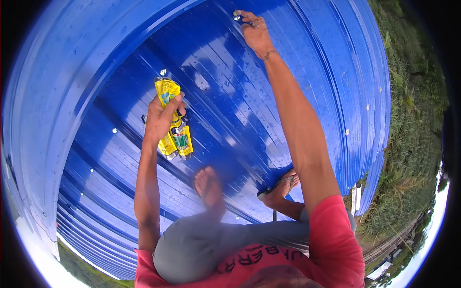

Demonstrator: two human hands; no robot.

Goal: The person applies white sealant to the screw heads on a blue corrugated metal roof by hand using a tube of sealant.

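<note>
My left hand (161, 117) is closed around a bunch of yellow sachets (182, 140) with green and dark markings. Part of the bunch sticks out above the thumb and the rest hangs below the fingers. Just above it, a whitish screw head (163, 72) sits on a rib of the blue metal roof (216, 72). Farther up and to the right, my right hand (257, 32) reaches to another screw head (236, 18) on the roof. Its fingertips touch or hover right at the screw, with the thumb apart and nothing seen held.
More screw heads (114, 130) dot the ribs at left. The roof sheets look wet. My sandalled feet (283, 185) rest on the roof below my hands. A green slope (408, 110) lies beyond the right roof edge, where a white pipe (356, 198) shows.
</note>
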